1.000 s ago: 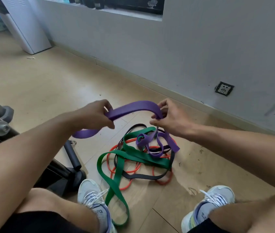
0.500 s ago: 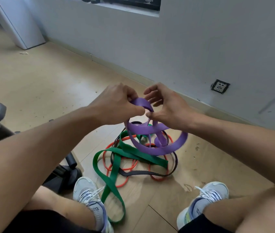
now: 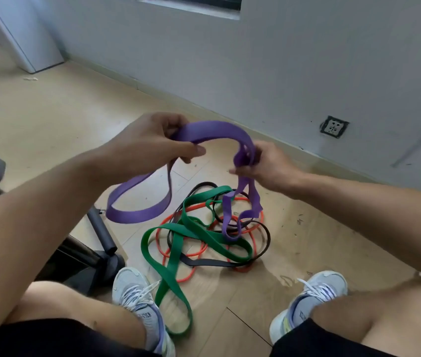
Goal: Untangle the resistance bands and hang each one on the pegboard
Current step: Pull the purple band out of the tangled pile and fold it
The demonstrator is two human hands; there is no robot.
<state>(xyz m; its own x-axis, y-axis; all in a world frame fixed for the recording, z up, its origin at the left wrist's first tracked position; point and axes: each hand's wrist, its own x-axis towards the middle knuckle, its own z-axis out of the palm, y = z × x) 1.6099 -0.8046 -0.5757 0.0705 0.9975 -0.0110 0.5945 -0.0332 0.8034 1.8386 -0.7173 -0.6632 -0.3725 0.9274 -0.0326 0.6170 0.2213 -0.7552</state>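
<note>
Up above the floor, the purple band arches between both hands, lifted clear of the pile beneath it. The left hand grips one end of the arch, thumb and curled fingers closed round the strap, and from under that hand a wide loop of the same band hangs down and curls to the left, off the floor as far as can be seen. The right hand pinches the other end, fingers bent round several gathered folds of the strap; below it two purple strands drop into the pile, where the lowest loop is still threaded among the other bands. That pile lies on the wooden floor between the two shoes: a green band, the widest there, runs from the middle of the tangle toward the left shoe and ends in a long loop beside it; a thin orange band and a black band coil through and under the green one. The right shoe stands apart from the pile. A dark metal frame with a tube sits just left of the bands. Farther back, a grey wall carries a socket low down.
</note>
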